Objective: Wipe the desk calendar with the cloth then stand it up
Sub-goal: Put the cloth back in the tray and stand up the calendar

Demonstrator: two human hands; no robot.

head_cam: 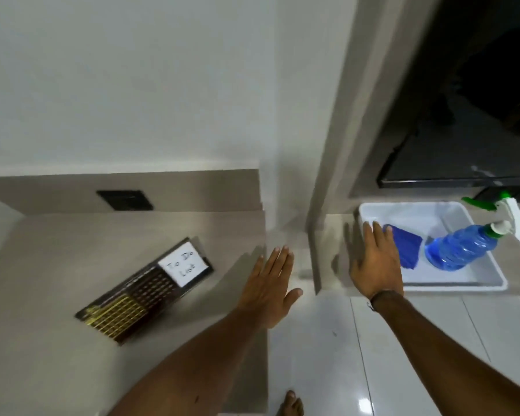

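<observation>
The dark desk calendar lies flat on the beige counter, with a white "To Do List" note on its upper end. A folded blue cloth rests inside a white tray to the right. My left hand hovers open, fingers spread, to the right of the calendar and apart from it. Over the tray's left rim my right hand is open and flat, its fingers just left of the cloth. Neither hand holds anything.
A blue spray bottle with a white and green trigger lies in the tray beside the cloth. A pillar separates the two counters. A black socket plate sits on the back ledge. A dark window is above the tray. White floor tiles lie below.
</observation>
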